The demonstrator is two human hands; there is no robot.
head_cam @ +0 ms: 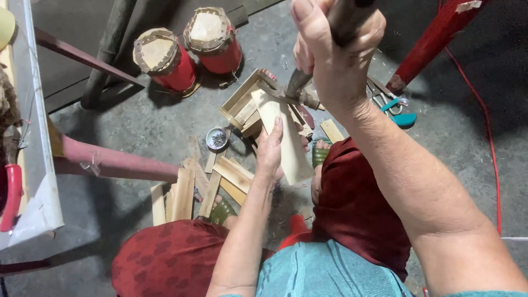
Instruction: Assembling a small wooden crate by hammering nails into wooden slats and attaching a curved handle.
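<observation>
Pale wooden slat (286, 137), red drums (190, 47), dark-red patterned trousers (165, 258), teal scissors (393, 107).

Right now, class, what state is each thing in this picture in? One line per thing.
Right hand: raised, gripping a hammer handle.
Left hand: steadying a wooden slat, upright.
Small round tin: open, nails inside.
Two red drums: standing upright.
Loose slats: scattered flat.

Bare forearms, no sleeves visible. Teal striped top (324, 272); dark red patterned trousers (170, 258); green sandals (320, 155) on both feet.

Pale smooth wooden slat (286, 140), rough grey concrete floor (159, 124), glossy red drums (165, 60)
</observation>
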